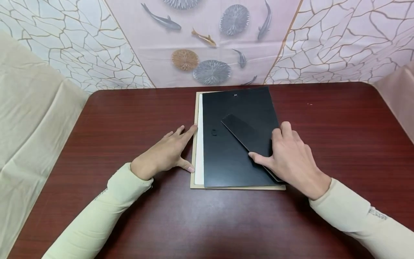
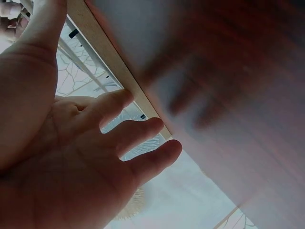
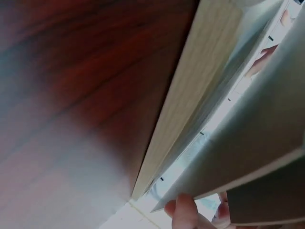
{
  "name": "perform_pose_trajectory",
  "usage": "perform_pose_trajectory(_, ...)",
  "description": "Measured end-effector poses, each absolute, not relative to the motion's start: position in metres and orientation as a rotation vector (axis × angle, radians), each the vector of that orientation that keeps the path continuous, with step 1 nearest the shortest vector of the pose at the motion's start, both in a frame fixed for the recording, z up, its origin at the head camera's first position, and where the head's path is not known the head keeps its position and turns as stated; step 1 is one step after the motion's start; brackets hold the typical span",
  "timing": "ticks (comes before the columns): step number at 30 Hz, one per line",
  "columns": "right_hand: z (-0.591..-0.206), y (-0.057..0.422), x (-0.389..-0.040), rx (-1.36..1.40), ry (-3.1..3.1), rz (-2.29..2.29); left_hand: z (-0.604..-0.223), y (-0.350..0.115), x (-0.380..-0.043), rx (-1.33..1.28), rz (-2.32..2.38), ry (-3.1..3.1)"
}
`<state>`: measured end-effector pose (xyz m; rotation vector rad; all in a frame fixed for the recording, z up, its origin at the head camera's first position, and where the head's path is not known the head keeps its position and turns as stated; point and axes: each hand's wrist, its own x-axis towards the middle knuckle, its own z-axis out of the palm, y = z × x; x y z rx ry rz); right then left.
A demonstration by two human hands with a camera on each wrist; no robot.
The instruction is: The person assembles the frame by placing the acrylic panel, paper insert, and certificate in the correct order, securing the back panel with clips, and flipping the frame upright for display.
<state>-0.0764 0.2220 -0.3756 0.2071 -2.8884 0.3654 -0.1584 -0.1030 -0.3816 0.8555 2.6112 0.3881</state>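
A picture frame (image 1: 193,169) with a pale wooden rim lies face down on the table, its black backing board (image 1: 220,162) over it. The board's right side is raised and tilted, with a gap above the rim in the right wrist view. My right hand (image 1: 292,160) grips that right edge, the thumb by the black easel leg (image 1: 244,131) on the board's back. My left hand (image 1: 165,153) is spread against the frame's left rim, fingers and thumb touching it. A white strip (image 1: 199,158) shows between rim and board on the left.
The dark red wooden table (image 1: 145,223) extends around the frame on all sides. Behind it hangs a patterned cloth (image 1: 207,36) with fish and round shapes. A beige cloth (image 1: 29,118) drapes along the left side. Small dark tabs (image 3: 201,133) line the frame's inner edge.
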Motion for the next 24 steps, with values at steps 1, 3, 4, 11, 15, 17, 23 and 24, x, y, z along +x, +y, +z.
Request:
perform_pose_trajectory(1, -0.376, 0.22, -0.077, 0.206, -2.893, 0.356, -0.382, -0.103, -0.158, 0.857, 0.39, 2.612)
perform_pose_trajectory(3, -0.376, 0.215, -0.079, 0.204, -2.904, 0.344, -0.382, -0.103, -0.159, 0.863, 0.391, 2.618)
perform_pose_trajectory(4, -0.376, 0.214, -0.08, 0.203, -2.909, 0.342, -0.382, -0.103, -0.159, 0.863, 0.392, 2.618)
perform_pose_trajectory(11, -0.379, 0.207, -0.084, 0.188, -2.944, 0.344, -0.383, -0.103, -0.159, 0.889, 0.403, 2.623)
perform_pose_trajectory(15, -0.38, 0.205, -0.085, 0.181, -2.969, 0.353, -0.384, -0.104, -0.158, 0.901, 0.406, 2.631)
perform_pose_trajectory(17, -0.381, 0.204, -0.086, 0.18, -2.968, 0.353, -0.384, -0.104, -0.158, 0.9, 0.404, 2.632)
perform_pose_trajectory(23, -0.382, 0.201, -0.088, 0.191, -2.957, 0.353, -0.383, -0.104, -0.158, 0.888, 0.393, 2.632)
perform_pose_trajectory(24, -0.382, 0.201, -0.088, 0.19, -2.961, 0.353, -0.383, -0.104, -0.158, 0.886, 0.392, 2.632)
